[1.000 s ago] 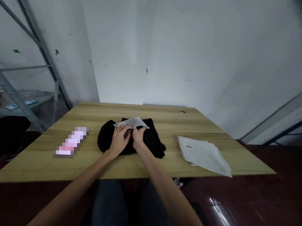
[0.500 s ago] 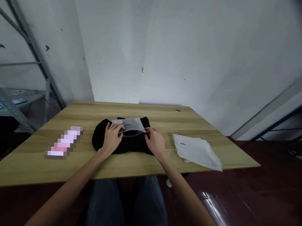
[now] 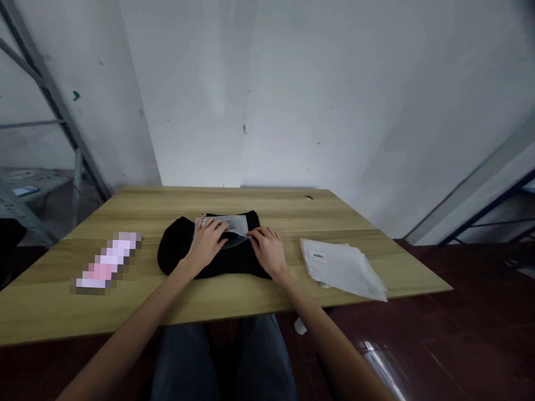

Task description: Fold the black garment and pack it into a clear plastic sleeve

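Note:
A frosted plastic bag [image 3: 237, 224] lies on top of a dark, bundled black fabric item [image 3: 173, 246], its mouth gaping toward me. My left hand [image 3: 204, 245] is at the left part of the bag, fingers curled over its mouth edge with the thumb below. At the right corner of the mouth, my right hand [image 3: 267, 252] pinches the bag's edge between thumb and fingers. Black fabric spreads beneath both hands; what kind of item it is, I cannot tell. The bag's label is mostly covered by my left fingers.
To the right, a stack of similar frosted bags [image 3: 342, 266] with a barcode label lies on the wooden table [image 3: 227, 302]. A pixelated object [image 3: 107, 264] lies at the left. Metal shelving [image 3: 71, 130] stands at the left, and a white wall [image 3: 290, 95] rises behind the table.
My left fingers have moved right, farther over the bag's mouth. My right hand still pinches its right corner. The view has shifted slightly.

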`<state>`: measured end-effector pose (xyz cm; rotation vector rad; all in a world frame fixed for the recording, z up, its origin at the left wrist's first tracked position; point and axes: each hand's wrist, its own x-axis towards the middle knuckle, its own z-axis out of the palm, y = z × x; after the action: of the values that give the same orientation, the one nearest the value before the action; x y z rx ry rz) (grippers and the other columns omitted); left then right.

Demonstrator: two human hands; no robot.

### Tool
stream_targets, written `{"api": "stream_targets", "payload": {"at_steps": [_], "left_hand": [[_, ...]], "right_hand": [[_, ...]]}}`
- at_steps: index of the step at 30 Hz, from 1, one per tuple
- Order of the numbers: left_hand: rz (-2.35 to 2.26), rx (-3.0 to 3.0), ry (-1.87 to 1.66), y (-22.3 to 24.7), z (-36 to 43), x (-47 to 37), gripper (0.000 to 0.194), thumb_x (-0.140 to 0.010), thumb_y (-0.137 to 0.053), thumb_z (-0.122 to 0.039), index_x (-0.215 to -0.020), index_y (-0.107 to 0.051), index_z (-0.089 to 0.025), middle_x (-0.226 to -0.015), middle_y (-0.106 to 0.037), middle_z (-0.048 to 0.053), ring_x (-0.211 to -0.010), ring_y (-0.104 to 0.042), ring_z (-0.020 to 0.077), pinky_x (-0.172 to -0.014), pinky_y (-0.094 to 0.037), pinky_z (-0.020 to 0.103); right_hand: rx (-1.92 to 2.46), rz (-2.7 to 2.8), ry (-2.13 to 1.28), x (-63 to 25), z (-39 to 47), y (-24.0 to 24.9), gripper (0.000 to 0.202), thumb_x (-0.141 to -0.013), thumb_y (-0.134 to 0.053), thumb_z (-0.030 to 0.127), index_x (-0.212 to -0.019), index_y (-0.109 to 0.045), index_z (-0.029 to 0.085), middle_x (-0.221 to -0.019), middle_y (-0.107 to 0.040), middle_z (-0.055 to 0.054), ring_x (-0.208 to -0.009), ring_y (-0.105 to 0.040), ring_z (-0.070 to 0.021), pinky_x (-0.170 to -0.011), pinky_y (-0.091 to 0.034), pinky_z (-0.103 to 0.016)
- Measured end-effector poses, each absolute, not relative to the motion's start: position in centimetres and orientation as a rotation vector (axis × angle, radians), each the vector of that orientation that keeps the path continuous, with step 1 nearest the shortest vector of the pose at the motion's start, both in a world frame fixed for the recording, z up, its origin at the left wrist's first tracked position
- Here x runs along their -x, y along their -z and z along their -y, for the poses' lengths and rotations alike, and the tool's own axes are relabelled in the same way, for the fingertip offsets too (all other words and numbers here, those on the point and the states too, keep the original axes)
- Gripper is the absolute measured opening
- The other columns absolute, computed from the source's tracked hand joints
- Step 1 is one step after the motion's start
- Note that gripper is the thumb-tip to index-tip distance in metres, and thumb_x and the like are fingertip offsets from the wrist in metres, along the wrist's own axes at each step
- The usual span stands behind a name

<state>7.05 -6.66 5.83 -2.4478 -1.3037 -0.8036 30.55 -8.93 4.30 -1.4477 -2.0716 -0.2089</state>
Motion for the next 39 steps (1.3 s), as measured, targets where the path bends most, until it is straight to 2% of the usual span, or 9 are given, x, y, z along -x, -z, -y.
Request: {"api": "stream_targets", "payload": {"at_steps": [5, 7, 10, 13, 17, 25, 30, 39], "left_hand": [[1.193, 2.491, 0.845, -6.5, 8.1, -7.6, 0.042, -0.091, -0.075, -0.022, -0.131, -0.063, -0.025, -0.132, -0.069, 0.01, -0.129, -0.061, 0.0322, -0.129, -0.026, 0.062], [1.083, 2.53, 0.837, -6.6, 8.7, -8.4, 0.046, -0.092, -0.074, -0.023, -0.135, -0.061, -0.025, -0.136, -0.067, 0.01, -0.131, -0.06, 0.0317, -0.13, -0.026, 0.062], [0.968, 2.53, 0.819, -6.2, 9.0, -9.9, 0.035, -0.095, -0.07, -0.021, -0.13, -0.064, -0.023, -0.129, -0.07, 0.009, -0.127, -0.062, 0.0303, -0.126, -0.035, 0.057], [0.945, 2.477, 0.882, -5.6, 8.8, -10.8, 0.02, -0.101, -0.06, -0.017, -0.118, -0.069, -0.022, -0.114, -0.075, 0.007, -0.117, -0.067, 0.0272, -0.114, -0.048, 0.048], [0.96, 2.444, 0.969, -5.2, 8.9, -10.8, 0.022, -0.107, -0.05, -0.019, -0.112, -0.071, -0.022, -0.108, -0.077, 0.007, -0.111, -0.07, 0.0247, -0.103, -0.054, 0.04], [0.956, 2.504, 0.881, -5.3, 9.5, -10.8, 0.03, -0.108, -0.047, -0.019, -0.119, -0.074, -0.025, -0.12, -0.078, 0.007, -0.115, -0.07, 0.0246, -0.116, -0.046, 0.047], [0.963, 2.487, 0.86, -4.8, 10.0, -10.9, 0.029, -0.106, -0.049, -0.015, -0.113, -0.075, -0.023, -0.127, -0.077, 0.007, -0.122, -0.067, 0.0256, -0.124, -0.039, 0.051], [1.043, 2.45, 0.796, -4.6, 11.7, -6.7, 0.028, -0.107, -0.048, -0.018, -0.105, -0.076, -0.023, -0.121, -0.078, 0.005, -0.122, -0.066, 0.027, -0.125, -0.036, 0.055]], "right_hand": [[1.328, 2.092, 0.172, -31.3, 9.2, -3.7, 0.016, -0.107, -0.058, 0.022, -0.114, -0.073, 0.026, -0.112, -0.075, -0.007, -0.109, -0.066, -0.0251, -0.095, -0.05, -0.037], [1.279, 2.082, 0.16, -31.3, 9.2, -3.7, 0.014, -0.107, -0.059, 0.022, -0.111, -0.072, 0.026, -0.108, -0.075, -0.006, -0.106, -0.066, -0.0247, -0.092, -0.051, -0.036], [1.197, 2.061, 0.164, -31.2, 9.5, -3.7, 0.013, -0.108, -0.058, 0.022, -0.109, -0.071, 0.025, -0.106, -0.074, -0.007, -0.104, -0.066, -0.0244, -0.091, -0.052, -0.035], [1.166, 2.05, 0.181, -31.1, 10.0, -4.1, 0.014, -0.108, -0.057, 0.024, -0.11, -0.071, 0.025, -0.107, -0.074, -0.008, -0.105, -0.066, -0.0248, -0.092, -0.052, -0.036], [1.229, 2.069, 0.145, -30.9, 10.4, -4.9, 0.019, -0.109, -0.053, 0.023, -0.114, -0.072, 0.025, -0.11, -0.074, -0.008, -0.109, -0.065, -0.0248, -0.096, -0.052, -0.036], [1.274, 2.097, 0.123, -30.7, 10.6, -4.7, 0.028, -0.111, -0.049, 0.028, -0.121, -0.075, 0.026, -0.119, -0.074, -0.009, -0.117, -0.063, -0.0248, -0.103, -0.051, -0.038], [1.282, 2.113, 0.25, -31.4, 10.9, -4.1, 0.025, -0.11, -0.052, 0.028, -0.115, -0.077, 0.028, -0.125, -0.071, -0.009, -0.116, -0.062, -0.0244, -0.101, -0.047, -0.038], [1.361, 2.156, 0.245, -33.0, 11.0, -3.8, 0.021, -0.108, -0.057, 0.026, -0.102, -0.078, 0.027, -0.12, -0.073, -0.006, -0.112, -0.06, -0.0237, -0.097, -0.04, -0.036]]}}
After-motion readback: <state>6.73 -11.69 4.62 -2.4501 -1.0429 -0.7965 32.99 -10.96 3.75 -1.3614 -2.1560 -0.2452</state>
